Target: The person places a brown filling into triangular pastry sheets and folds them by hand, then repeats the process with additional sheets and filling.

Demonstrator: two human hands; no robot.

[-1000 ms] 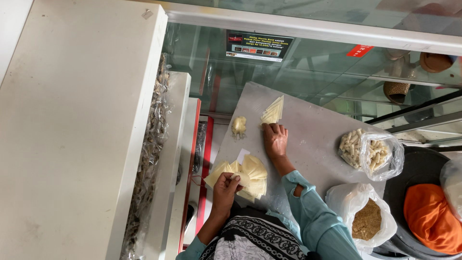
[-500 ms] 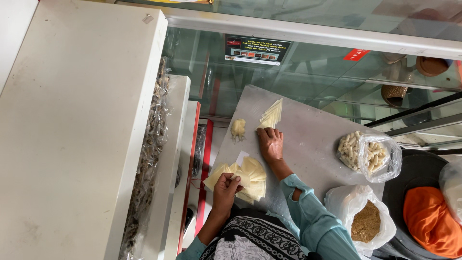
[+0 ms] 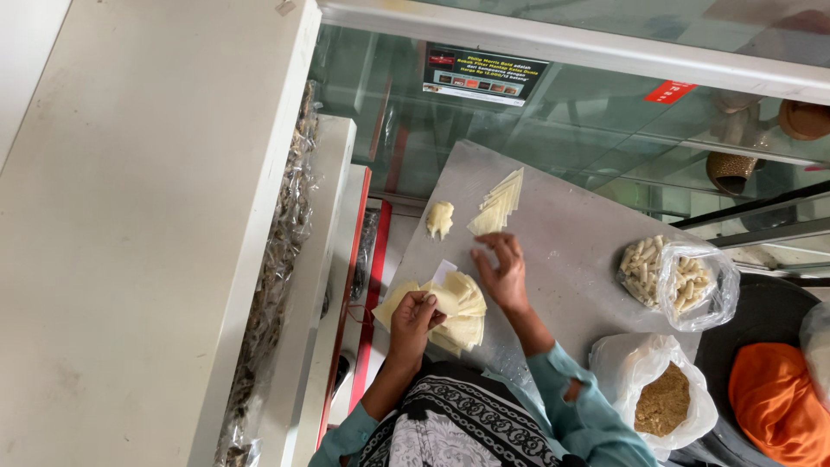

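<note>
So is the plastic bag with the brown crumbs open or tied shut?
Open. The clear plastic bag has its mouth spread wide, so the brown crumbs show uncovered from above. No knot or tie is visible.

On a grey board [image 3: 562, 251], the left hand [image 3: 413, 318] pinches a pale wrapper sheet [image 3: 445, 301] above a fanned pile of wrappers [image 3: 462, 324]. The right hand [image 3: 503, 270] rests just below a stack of cut strips [image 3: 500, 204], beside a lump of filling [image 3: 440, 218]. Two open plastic bags [image 3: 683, 277] sit at the right.

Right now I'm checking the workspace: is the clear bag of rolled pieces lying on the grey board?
Yes, the clear bag of rolled pieces rests on the grey board, at its right edge.
</note>
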